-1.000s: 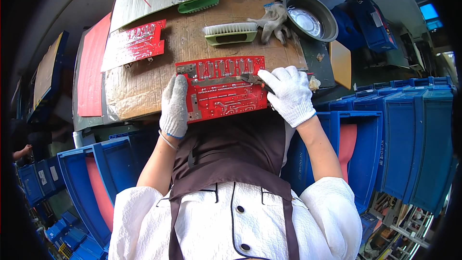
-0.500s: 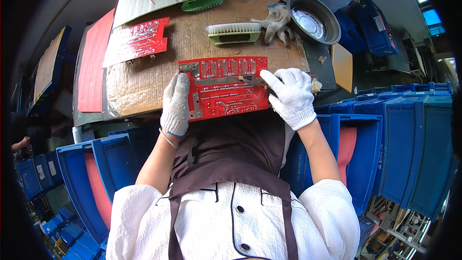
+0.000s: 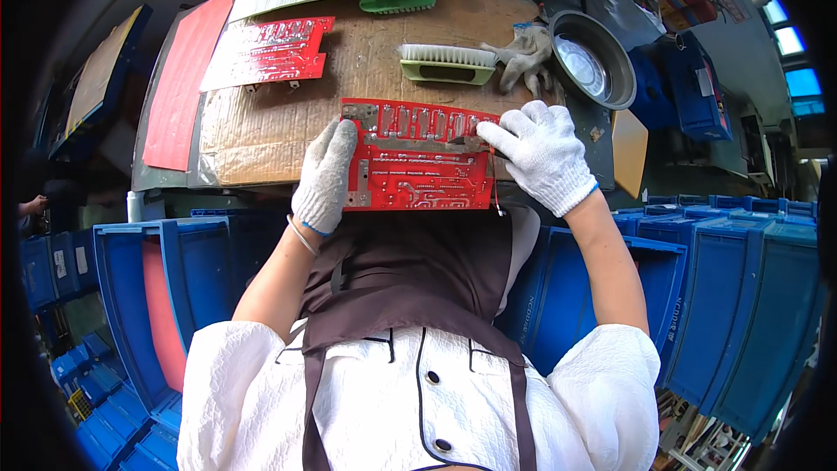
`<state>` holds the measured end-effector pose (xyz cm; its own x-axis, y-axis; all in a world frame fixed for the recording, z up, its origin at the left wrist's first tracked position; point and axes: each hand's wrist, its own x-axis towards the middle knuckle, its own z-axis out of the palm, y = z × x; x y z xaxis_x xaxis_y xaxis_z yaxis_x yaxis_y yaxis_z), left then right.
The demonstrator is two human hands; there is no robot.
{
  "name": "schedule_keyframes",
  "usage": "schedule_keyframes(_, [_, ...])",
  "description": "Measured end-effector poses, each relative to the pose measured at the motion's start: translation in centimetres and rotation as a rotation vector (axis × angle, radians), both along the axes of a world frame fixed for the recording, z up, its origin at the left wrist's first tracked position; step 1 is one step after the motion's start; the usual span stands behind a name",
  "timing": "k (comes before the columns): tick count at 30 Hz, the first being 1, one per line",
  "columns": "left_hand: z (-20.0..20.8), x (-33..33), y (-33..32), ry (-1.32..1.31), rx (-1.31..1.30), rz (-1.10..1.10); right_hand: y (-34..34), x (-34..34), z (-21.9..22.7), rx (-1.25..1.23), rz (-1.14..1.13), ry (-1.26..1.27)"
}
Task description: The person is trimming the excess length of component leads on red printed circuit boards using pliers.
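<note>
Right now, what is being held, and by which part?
The flat red circuit board: the white-gloved left hand grips its left edge, and the white-gloved right hand presses on its upper right part.

White knit gloves cover the left hand [image 3: 324, 179] and right hand [image 3: 542, 157], on a red circuit board [image 3: 418, 157] with silvery traces. A green brush [image 3: 446, 65] lies on brown cardboard [image 3: 261, 131]; blue crates [image 3: 741, 296] stand beside.

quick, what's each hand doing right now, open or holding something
Left hand: closed on the left edge of the red board.
Right hand: resting on the board's right end, fingers pressed on it; a full grip cannot be told.
</note>
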<state>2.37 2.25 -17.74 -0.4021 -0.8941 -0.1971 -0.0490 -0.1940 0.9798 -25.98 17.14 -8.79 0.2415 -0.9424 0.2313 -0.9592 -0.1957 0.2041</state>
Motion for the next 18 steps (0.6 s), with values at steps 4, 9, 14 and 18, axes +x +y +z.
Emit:
schedule_keyframes(4, [1.6,0.0,0.4,0.051,0.021,-0.072,-0.6,-1.2,-0.7,-0.042,0.092,0.027])
schedule_keyframes(9, [1.6,0.1,0.2,0.081,0.127,-0.072,-0.2,-1.4,-2.1,-0.144,0.105,-0.006])
schedule_keyframes(14, [1.4,0.1,0.3,0.068,0.130,-0.034,0.7,-0.4,-1.9,-0.146,0.048,-0.122])
schedule_keyframes(18, [2.4,-0.1,0.7,0.055,0.102,-0.043,0.6,0.0,-1.2,-0.059,-0.041,-0.114])
